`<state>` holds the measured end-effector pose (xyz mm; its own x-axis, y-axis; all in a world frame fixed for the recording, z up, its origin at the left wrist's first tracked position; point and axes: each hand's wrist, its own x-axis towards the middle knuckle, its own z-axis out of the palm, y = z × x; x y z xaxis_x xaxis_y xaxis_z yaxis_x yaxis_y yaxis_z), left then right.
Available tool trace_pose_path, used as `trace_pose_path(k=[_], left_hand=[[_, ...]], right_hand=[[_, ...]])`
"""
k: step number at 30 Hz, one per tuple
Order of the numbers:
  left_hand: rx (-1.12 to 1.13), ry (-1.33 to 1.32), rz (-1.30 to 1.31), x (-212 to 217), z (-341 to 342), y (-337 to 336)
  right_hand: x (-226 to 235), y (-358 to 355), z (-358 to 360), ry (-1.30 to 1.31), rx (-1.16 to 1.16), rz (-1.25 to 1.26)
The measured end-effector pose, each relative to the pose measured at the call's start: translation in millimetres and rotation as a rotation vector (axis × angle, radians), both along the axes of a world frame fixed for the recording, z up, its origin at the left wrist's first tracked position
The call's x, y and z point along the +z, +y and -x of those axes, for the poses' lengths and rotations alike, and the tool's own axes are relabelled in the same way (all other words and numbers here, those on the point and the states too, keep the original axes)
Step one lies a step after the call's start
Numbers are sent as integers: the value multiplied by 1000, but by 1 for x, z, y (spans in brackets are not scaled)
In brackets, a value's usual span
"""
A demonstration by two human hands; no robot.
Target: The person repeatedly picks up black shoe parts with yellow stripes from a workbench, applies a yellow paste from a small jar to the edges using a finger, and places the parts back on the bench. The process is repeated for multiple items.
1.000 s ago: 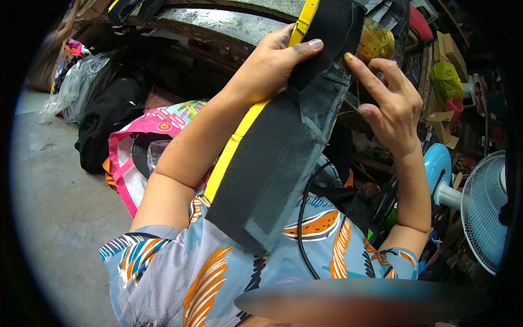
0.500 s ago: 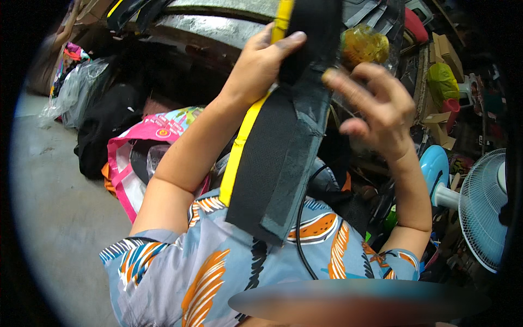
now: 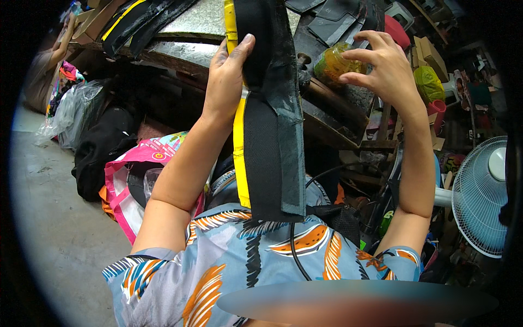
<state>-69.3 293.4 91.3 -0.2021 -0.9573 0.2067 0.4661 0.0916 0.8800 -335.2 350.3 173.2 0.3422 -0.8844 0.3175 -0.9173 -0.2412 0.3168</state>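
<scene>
My left hand (image 3: 224, 82) grips the yellow-edged side of a long black fabric strip (image 3: 264, 147), its thumb lying on the front face. The strip hangs down in front of my shirt, with a dark grey band along its right side and a fold near the middle. To the right, my right hand (image 3: 389, 68) is raised with fingers apart and curved, and nothing shows in it. Its fingertips are right beside a clear jar (image 3: 333, 64) with yellow-amber contents, which sits tilted on the workbench; whether they touch it I cannot tell.
More black strips with yellow edging (image 3: 136, 24) lie on the metal-topped bench (image 3: 190, 24). Flat dark pieces (image 3: 335, 22) lie behind the jar. A pink bag (image 3: 122, 185) stands at the left, a white fan (image 3: 482, 196) at the right. Another person's arm (image 3: 62, 41) shows far left.
My left hand and the strip have shifted left, and the strip hangs straighter. My right hand has moved from the strip's edge up and right to the jar.
</scene>
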Motion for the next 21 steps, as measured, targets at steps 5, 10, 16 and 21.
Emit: trace_pose_path(k=[5, 10, 16, 21], left_hand=[[39, -59, -7, -4, 5, -7], [-9, -285, -10, 0, -2, -12], [-66, -102, -16, -2, 6, -15], [-285, 152, -90, 1, 17, -22]], right_hand=[[-4, -15, -6, 43, -129, -169], [11, 2, 1, -93, 19, 59], [14, 26, -6, -295, 61, 43], [1, 39, -35, -1175, 269, -400]])
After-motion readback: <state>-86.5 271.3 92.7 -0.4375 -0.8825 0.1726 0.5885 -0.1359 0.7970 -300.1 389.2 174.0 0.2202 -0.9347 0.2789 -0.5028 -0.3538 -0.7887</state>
